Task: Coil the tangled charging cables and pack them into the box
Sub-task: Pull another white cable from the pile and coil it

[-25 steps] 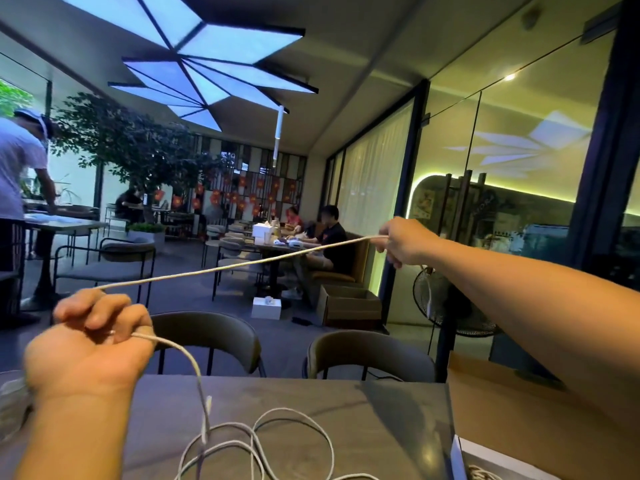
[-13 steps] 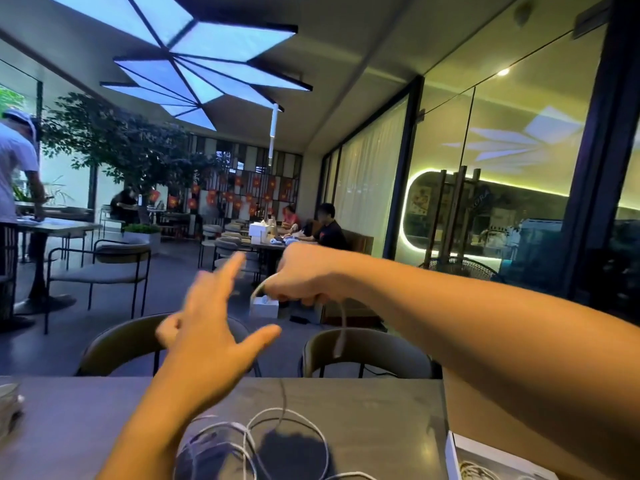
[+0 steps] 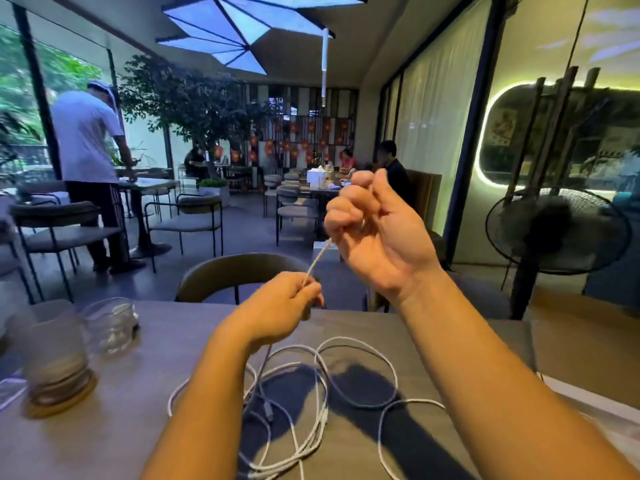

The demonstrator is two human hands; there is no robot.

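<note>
**Coiling barely begun, nothing packed**

The grey worktop (image 3: 145, 427) carries a loose tangle of white cables (image 3: 349, 372), spread in overlapping loops between the forearms. I cannot tell how many cables are in it, though 1 plug end (image 3: 268, 412) shows. Nothing lies coiled and no box is plainly in view, so I judge the task near its start, with every coil and all the packing left. The 2 hands work 1 strand (image 3: 317, 261) raised above the tangle. The right hand (image 3: 377, 230) is higher, its grip a curled fist closed round the strand. The left hand (image 3: 280, 303), lower, pinches the same strand tightly, with a short taut length between them. 2 blurred glasses (image 3: 59, 362) stand at the left.
</note>
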